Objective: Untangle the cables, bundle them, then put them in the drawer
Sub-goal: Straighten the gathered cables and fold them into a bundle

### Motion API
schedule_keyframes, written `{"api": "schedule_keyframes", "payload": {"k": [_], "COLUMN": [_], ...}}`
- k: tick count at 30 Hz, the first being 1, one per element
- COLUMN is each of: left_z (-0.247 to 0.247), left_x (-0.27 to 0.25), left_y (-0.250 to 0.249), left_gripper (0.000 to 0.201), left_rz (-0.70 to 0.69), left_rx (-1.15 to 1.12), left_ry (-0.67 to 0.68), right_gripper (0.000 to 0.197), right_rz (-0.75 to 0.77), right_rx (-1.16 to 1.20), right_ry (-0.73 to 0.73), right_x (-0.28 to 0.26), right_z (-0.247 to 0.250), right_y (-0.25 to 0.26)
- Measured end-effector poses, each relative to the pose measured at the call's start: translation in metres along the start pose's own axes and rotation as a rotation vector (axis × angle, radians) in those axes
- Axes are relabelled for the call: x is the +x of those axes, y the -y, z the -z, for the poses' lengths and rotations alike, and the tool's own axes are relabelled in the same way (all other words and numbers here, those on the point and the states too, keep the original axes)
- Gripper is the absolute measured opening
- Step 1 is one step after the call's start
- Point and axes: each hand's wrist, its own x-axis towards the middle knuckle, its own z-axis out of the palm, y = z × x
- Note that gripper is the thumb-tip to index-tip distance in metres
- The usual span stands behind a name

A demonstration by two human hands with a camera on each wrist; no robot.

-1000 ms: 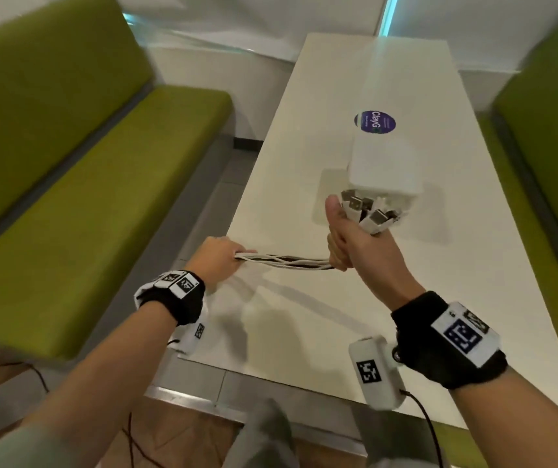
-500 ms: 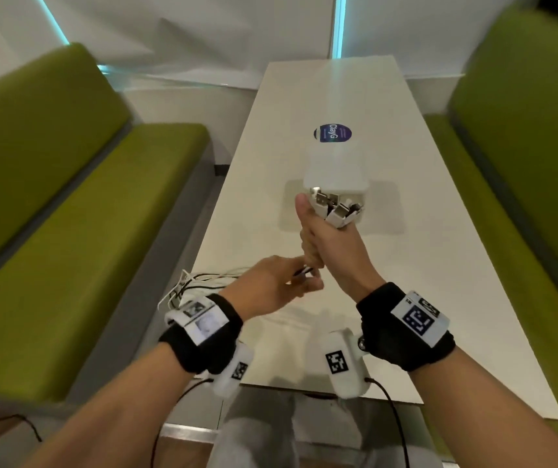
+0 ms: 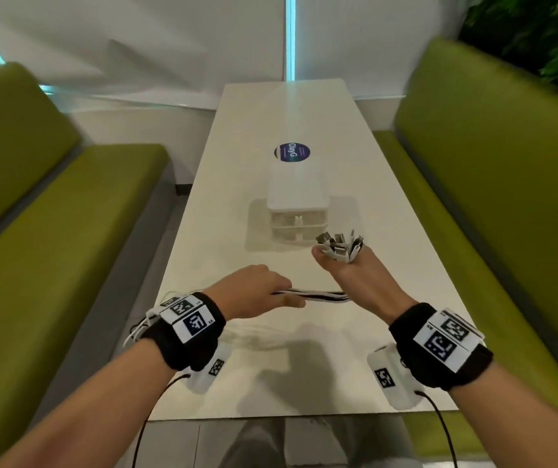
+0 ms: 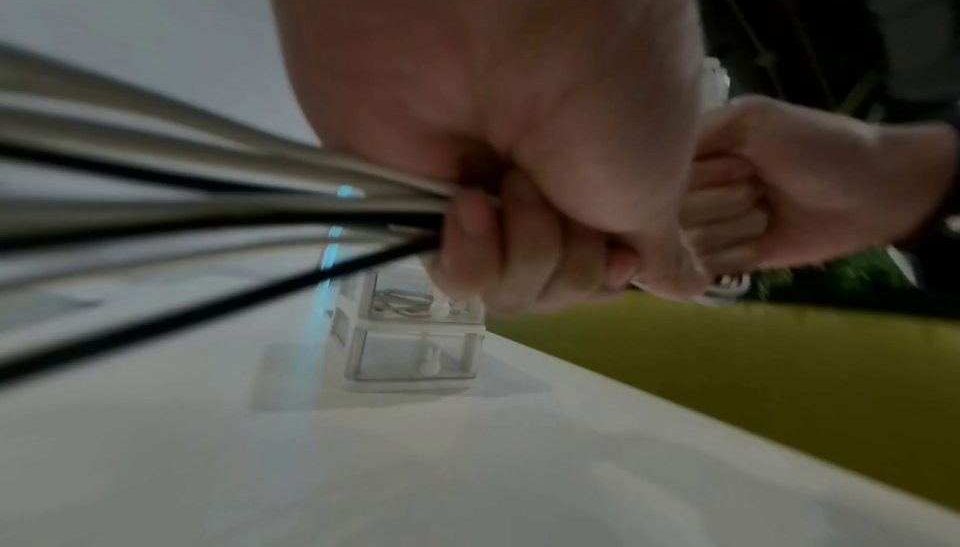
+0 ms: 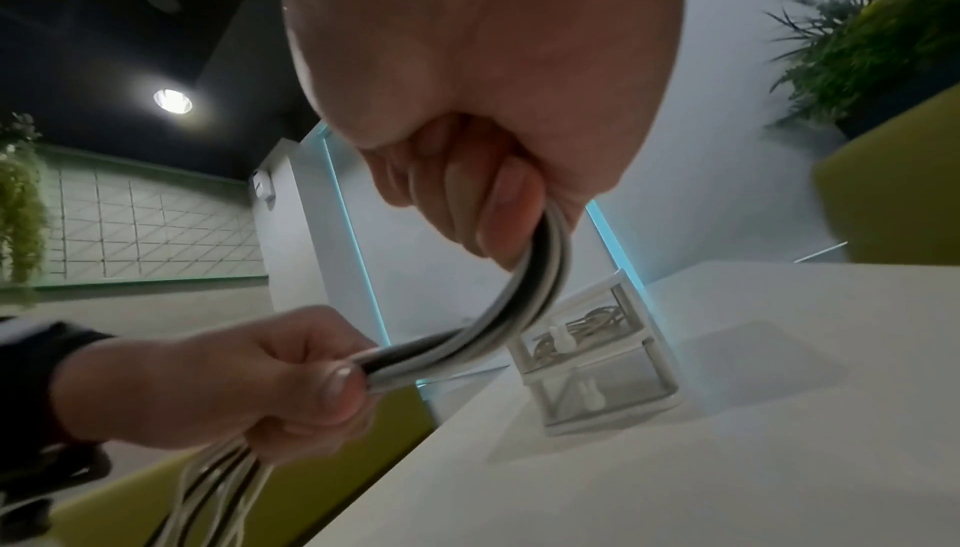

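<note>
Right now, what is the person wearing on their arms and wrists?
Both forearms are bare, no sleeves. Each wrist carries a black wristband topped with white plates bearing black square fiducial markers. A white camera unit with its own marker hangs under each wrist, trailing a thin black cable.

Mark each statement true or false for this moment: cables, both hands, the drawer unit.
1. The right hand grips the cables with their plugs sticking up out of the fist. True.
2. The left hand lies flat on the table. False: it grips the same cables.
3. The drawer unit has both drawers pulled open. False: both are closed.
4. The upper drawer already holds coiled cables. True.
5. All cables are black. False: mostly white, some black.
</note>
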Motion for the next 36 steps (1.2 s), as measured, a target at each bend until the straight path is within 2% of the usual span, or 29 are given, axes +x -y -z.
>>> {"api": "schedule_keyframes", "payload": {"k": [2,9,12,13,16,18,25,29,32,36], "left_z": [0.004,0.022,0.023,0.024,0.027,0.027,0.047,0.054,0.051,0.049], "left_x": [0.002,0.006,0.011,0.014,0.02,0.018,0.006,0.0,-0.001,-0.004], "left_y": [-0.003,0.001,0.0,-0.001,-0.003,-0.008,-0.013,-0.011,-0.011,-0.006], "left_gripper": [0.047,0.042,0.042,0.042,0.038,0.033,0.026,0.037,0.031,0.034], "left_rz": [0.005,0.013,0.025,0.023,0.007,-0.021,-0.065,-0.027,0.012,0.064], "left_rx": [0.002,0.122,0.163,0.17,0.187,0.135,0.008,0.04,-0.04,-0.196], "left_ry": [-0.035,-0.092,-0.12,-0.134,-0.142,-0.143,-0.22,-0.278,-0.282,-0.164], "right_gripper": [0.033,0.041,0.023,0.024,0.048,0.055,0.048,0.047,0.047,0.05], "right_rz": [-0.011,-0.006,0.013,0.015,-0.001,0.0,-0.117,-0.108,-0.092,-0.073], "right_rx": [-0.013,-0.115,-0.121,-0.131,-0.124,-0.106,0.103,0.061,-0.028,-0.103], "right_ry": [-0.013,-0.029,0.017,0.047,0.158,0.201,0.211,0.186,0.204,0.189], "right_x": [0.007,0.033,0.044,0.045,0.042,0.037,0.023,0.023,0.023,0.027], "right_z": [-0.003,-0.021,-0.028,-0.03,-0.032,-0.031,-0.035,-0.037,-0.034,-0.025], "right_y": [0.003,0.002,-0.015,-0.019,-0.025,-0.023,0.009,0.022,0.027,0.024]}}
